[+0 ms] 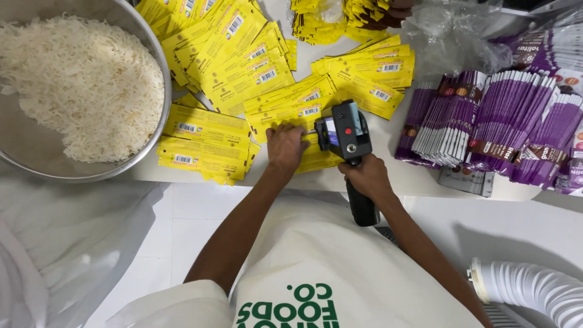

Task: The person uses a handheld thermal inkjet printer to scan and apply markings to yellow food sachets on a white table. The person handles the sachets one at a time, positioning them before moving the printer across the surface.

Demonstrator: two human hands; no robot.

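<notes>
The handheld printer gun sits near the table's front edge, its head on a yellow pouch. I see my right hand wrapped tight round its black handle; my left hand, at nine o'clock from it, presses flat on the pouch. A steel bowl of rice lies toward ten o'clock, purple pouches at three.
</notes>
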